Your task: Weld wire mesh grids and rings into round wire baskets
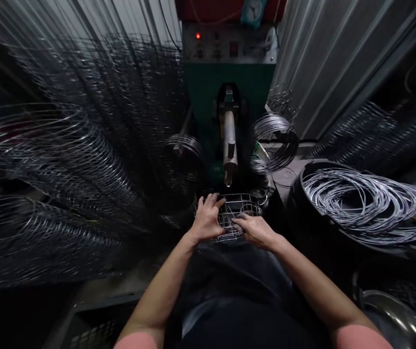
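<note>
A small wire basket [237, 207] sits in front of me, just below the metal tip of a green machine's arm [229, 145]. My left hand [207, 219] grips the basket's left side with fingers curled over its rim. On the basket's near right part rests my right hand [254, 230], its fingers closed on the wires. The drop-shaped tip [227, 182] of the arm hangs a little above the basket's far edge.
Stacks of wire frames [58, 160] fill the left side. Round wire rings [275, 140] hang beside the machine, and a dark tub [342, 228] holds loose wire hoops [368, 198] at the right. A control panel with a red light [198, 36] tops the machine.
</note>
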Demonstrator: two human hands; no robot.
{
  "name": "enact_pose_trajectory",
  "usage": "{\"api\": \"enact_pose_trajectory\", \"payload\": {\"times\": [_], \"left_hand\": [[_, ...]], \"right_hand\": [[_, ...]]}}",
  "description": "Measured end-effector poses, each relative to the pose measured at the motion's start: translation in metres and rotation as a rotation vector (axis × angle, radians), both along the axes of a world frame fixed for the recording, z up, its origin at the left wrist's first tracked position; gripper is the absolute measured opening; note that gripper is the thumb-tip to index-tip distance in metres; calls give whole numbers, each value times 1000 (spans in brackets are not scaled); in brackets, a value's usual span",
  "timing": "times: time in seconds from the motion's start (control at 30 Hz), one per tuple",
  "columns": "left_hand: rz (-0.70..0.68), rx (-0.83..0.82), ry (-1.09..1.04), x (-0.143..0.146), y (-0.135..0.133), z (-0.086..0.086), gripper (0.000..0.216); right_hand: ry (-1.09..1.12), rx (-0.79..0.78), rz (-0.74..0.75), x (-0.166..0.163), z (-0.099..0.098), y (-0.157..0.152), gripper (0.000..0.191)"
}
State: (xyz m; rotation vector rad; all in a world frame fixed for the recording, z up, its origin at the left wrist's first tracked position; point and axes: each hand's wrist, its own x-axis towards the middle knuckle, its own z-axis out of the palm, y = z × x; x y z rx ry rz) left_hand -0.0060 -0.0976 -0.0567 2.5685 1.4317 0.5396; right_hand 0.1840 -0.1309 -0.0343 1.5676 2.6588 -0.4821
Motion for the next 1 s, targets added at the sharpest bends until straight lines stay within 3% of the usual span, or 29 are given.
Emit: {"api": "enact_pose_trajectory", "payload": {"times": [0.13, 0.37, 0.63, 0.83, 0.93, 1.0], "left_hand": [[7, -15, 12, -1, 2, -1, 85], [20, -52, -24, -6, 11, -5, 87], [26, -27, -19, -6, 23, -8, 86], [14, -34, 13, -2, 18, -4, 85], [9, -18, 27, -3, 15, -6, 84], [10, -10, 31, -6, 13, -8, 85]], "right_hand": [[63, -32, 46, 5, -3, 1, 48], [107, 17, -43, 1, -18, 10, 30], [163, 14, -36, 2, -23, 15, 40], [482, 97, -97, 6, -45, 16, 22], [755, 94, -222, 9, -37, 3, 18], [905, 9, -372, 18, -31, -15, 22]]}}
